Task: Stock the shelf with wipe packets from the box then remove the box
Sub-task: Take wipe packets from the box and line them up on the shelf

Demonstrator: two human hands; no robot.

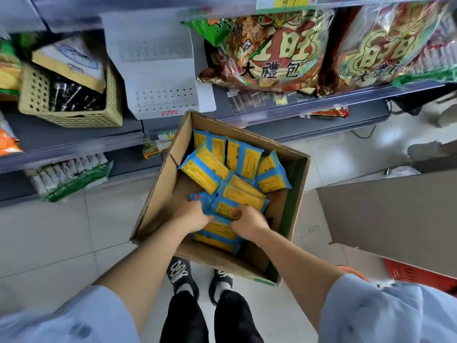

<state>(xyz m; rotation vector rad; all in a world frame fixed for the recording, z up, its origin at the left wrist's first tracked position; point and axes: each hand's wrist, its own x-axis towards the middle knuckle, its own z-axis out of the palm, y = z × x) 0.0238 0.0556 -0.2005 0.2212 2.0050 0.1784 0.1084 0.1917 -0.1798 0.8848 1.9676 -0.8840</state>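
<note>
Stock list, as I read it off the head view:

1. Box (158, 191): brown cardboard, open at the top, set in front of the shelf (57, 137). Its far corner lies just below the shelf edge, and its near edge covers the toes of two dark shoes (181, 273). I cannot tell whether it sits on the tiled floor (49, 233).
2. Wipe packets (243, 158): blue and yellow, all inside the box in a loose overlapping heap from the far wall to the near side. Bare cardboard shows along the left of the box bottom.
3. Left hand (191, 215): inside the box at the heap's near-left edge, fingers curled down onto a blue-faced packet (201, 199).
4. Right hand (248, 219): just beside the left, thumb pressed on top of a yellow-labelled packet (226, 207), and I cannot see its other fingers. More packets lie under both wrists.
5. On the shelf: cream basket (37, 95) at left, white perforated divider (158, 70) in the middle, two large red-and-gold snack bags (267, 48) at right.
6. Red crate (420, 276): near right, well apart from the box.
</note>
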